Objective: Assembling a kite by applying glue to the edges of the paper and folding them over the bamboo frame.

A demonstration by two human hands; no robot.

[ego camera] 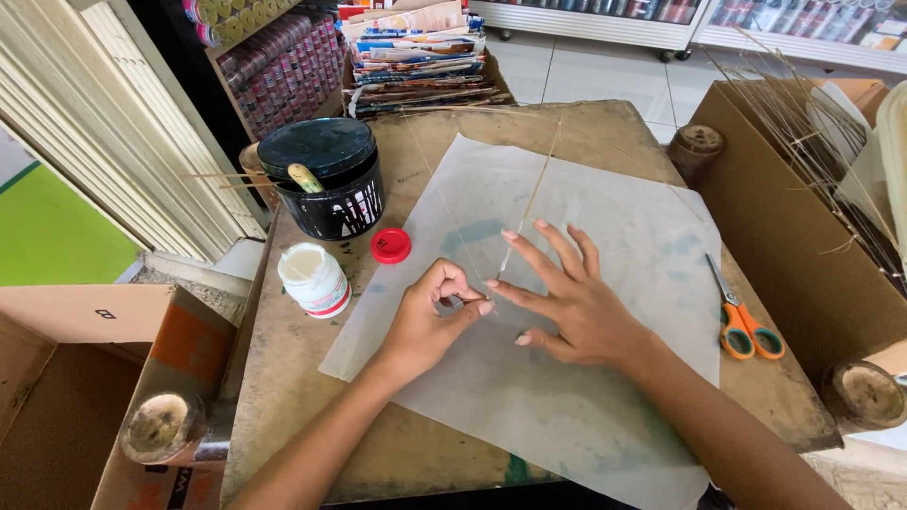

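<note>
The left hand [430, 316] was pinched shut, thumb and forefinger grasping the lower end of a thin bamboo stick [529, 203] near the middle of the table [283, 397]. The stick ran up from the fingertips toward the table's far edge, lying on a large sheet of pale translucent paper [586, 416] that covered most of the tabletop. The right hand [567, 302] lay just beside the left, fingers spread and released, pressing flat on the paper with its forefinger touching the stick. Orange-handled scissors [742, 316] lay near the right edge, partly on the paper. Toward the left edge stood an open white glue jar [314, 279], its red cap [390, 246] beside it, and a black tub [326, 179] at the far-left corner.
</note>
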